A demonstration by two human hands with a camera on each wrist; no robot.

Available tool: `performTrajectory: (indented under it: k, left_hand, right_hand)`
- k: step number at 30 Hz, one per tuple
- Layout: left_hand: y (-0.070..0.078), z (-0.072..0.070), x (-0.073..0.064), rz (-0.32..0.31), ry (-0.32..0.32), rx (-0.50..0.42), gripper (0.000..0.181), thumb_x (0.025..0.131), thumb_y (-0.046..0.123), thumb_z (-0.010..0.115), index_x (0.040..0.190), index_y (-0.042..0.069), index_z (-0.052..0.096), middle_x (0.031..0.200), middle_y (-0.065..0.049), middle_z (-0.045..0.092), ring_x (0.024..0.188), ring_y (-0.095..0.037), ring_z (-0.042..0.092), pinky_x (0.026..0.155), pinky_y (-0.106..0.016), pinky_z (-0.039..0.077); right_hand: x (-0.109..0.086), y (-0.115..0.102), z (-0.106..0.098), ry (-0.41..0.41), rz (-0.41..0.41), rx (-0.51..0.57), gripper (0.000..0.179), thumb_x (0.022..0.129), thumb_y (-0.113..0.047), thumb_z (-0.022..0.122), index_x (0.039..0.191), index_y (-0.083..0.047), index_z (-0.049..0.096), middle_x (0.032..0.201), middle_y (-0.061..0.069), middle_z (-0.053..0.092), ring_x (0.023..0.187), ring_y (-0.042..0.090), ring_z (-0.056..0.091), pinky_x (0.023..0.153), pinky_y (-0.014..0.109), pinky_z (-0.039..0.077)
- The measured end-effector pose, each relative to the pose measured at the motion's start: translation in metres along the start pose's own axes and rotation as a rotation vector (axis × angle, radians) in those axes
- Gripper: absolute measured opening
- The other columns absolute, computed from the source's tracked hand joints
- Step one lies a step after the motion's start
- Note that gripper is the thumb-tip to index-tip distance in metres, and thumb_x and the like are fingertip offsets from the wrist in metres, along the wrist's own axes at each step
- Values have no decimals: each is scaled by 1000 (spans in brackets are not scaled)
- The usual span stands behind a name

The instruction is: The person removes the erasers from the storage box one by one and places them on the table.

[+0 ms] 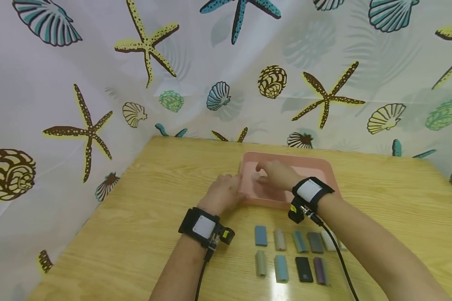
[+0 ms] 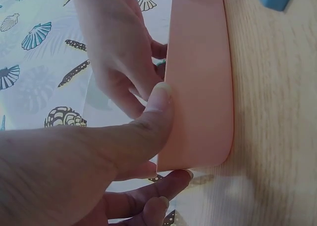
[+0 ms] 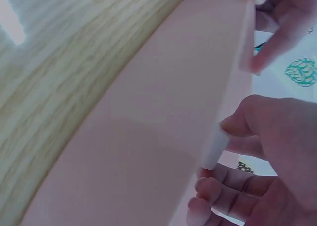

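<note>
A shallow pink tray (image 1: 264,203) stands on the wooden table, its outer wall filling much of both wrist views. At its left front corner my left hand (image 1: 222,194) grips the tray. The left thumb lies on the rim, with fingers against the outside of the wall (image 2: 200,82). My right hand (image 1: 279,174) is over the inside of the tray, towards its left part. Between its thumb and fingers it pinches a small white piece (image 3: 216,149), whose exact kind I cannot tell. The tray wall hides part of the right fingers in the left wrist view.
Several small blocks lie in two rows in front of the tray, among them a blue block (image 1: 260,235), a light blue block (image 1: 281,269), a black block (image 1: 304,269) and a purple one (image 1: 319,271). A patterned cloth (image 1: 241,113) hangs behind the table (image 1: 165,175).
</note>
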State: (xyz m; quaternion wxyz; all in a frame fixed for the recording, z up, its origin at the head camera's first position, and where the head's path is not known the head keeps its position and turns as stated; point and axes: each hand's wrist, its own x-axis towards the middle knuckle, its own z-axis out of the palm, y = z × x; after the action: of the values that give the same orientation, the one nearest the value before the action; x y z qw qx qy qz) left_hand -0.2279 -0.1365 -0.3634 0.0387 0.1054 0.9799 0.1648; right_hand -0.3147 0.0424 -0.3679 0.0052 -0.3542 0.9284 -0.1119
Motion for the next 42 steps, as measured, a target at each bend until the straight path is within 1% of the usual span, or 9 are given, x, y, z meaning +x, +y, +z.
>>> performTrajectory:
  k: [3, 5, 10, 12, 17, 25, 28, 35, 42]
  left_hand:
    - [0, 1, 0, -7, 1, 3, 57, 86, 38, 62, 133, 11, 43, 109, -10, 57, 99, -23, 48, 84, -39, 43]
    - [0, 1, 0, -15, 1, 2, 61, 86, 40, 62, 135, 11, 41, 113, -11, 56, 101, -23, 48, 87, -40, 43]
    - [3, 2, 0, -44, -13, -17, 64, 85, 40, 63, 137, 11, 39, 117, -11, 55, 100, -21, 47, 89, -40, 42]
    - [4, 2, 0, -52, -15, -21, 64, 84, 39, 64, 136, 11, 39, 117, -11, 55, 99, -21, 47, 89, -39, 42]
    - [3, 2, 0, -42, -6, -25, 62, 84, 39, 65, 133, 10, 42, 113, -11, 56, 96, -20, 47, 87, -39, 43]
    - [0, 2, 1, -5, 17, -7, 61, 83, 41, 65, 130, 8, 45, 112, -13, 58, 99, -22, 50, 87, -39, 44]
    - [0, 3, 0, 5, 20, -2, 59, 83, 42, 64, 128, 8, 47, 111, -13, 59, 99, -22, 51, 86, -39, 44]
    - [1, 3, 0, 1, 6, 7, 59, 83, 43, 63, 127, 8, 47, 112, -14, 59, 100, -23, 51, 87, -39, 44]
    - [2, 1, 0, -8, 4, -2, 60, 83, 43, 64, 129, 8, 45, 114, -13, 59, 96, -20, 49, 87, -39, 43]
  right_hand:
    - [-11, -1, -9, -10, -21, 18, 28, 88, -19, 57, 110, -4, 60, 105, 14, 63, 80, 19, 55, 74, 39, 47]
    - [-17, -1, -16, -13, -23, 39, 28, 88, -18, 55, 111, -4, 60, 103, 12, 64, 75, 17, 54, 69, 37, 47]
    - [-36, -2, -30, 14, -45, 104, 27, 88, -15, 51, 113, -7, 60, 86, 5, 62, 61, 14, 47, 56, 31, 40]
    - [-45, -3, -35, 38, -58, 128, 27, 88, -15, 51, 112, -8, 59, 76, 3, 58, 58, 14, 45, 53, 31, 38]
    - [-68, -7, -45, 66, -53, 164, 23, 87, -16, 54, 109, -11, 57, 63, 0, 51, 55, 14, 45, 51, 31, 39]
    - [-102, -14, -51, 104, -107, 81, 18, 86, -18, 60, 103, -14, 59, 59, -8, 48, 49, 7, 41, 48, 28, 37]
    - [-115, -16, -52, 89, -115, 93, 16, 85, -17, 61, 102, -14, 59, 58, -10, 48, 49, 5, 41, 49, 26, 38]
    - [-147, -16, -55, 4, -14, 171, 17, 86, -20, 61, 102, -17, 58, 60, -8, 48, 50, 6, 43, 47, 27, 39]
    - [-174, -12, -56, -7, 36, 179, 17, 85, -24, 63, 101, -17, 59, 60, -10, 48, 50, 5, 41, 47, 26, 38]
